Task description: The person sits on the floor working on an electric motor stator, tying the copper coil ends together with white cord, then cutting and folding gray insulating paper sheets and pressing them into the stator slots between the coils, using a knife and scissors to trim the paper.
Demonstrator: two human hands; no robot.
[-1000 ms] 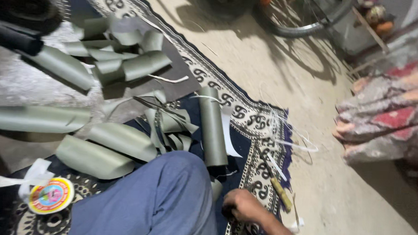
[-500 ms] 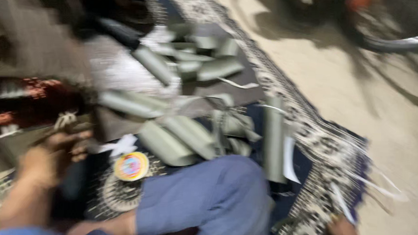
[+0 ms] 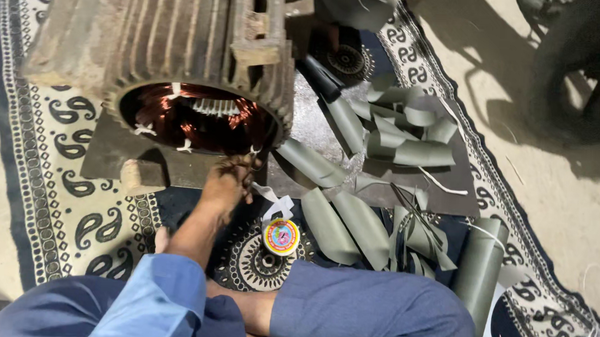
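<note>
- Motor stator (image 3: 183,55), ribbed and grey, lies on its side on a dark board (image 3: 111,157) over the patterned rug (image 3: 49,198); copper windings (image 3: 187,120) show in its open end.
- Left hand (image 3: 228,182) reaches to the stator's lower rim, fingers curled about thin wire there; how tightly, I cannot tell.
- Right hand is out of view.
- Tape roll (image 3: 281,236) lies just beside the wrist.
- Grey-green sheets (image 3: 351,225), curled, lie scattered to the right.

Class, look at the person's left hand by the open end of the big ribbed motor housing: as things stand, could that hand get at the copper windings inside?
Probably yes. The left hand sits at the lower rim of the ribbed grey metal motor housing, whose open end faces the person. The copper windings lie exposed just inside, with nothing visible between.
</note>
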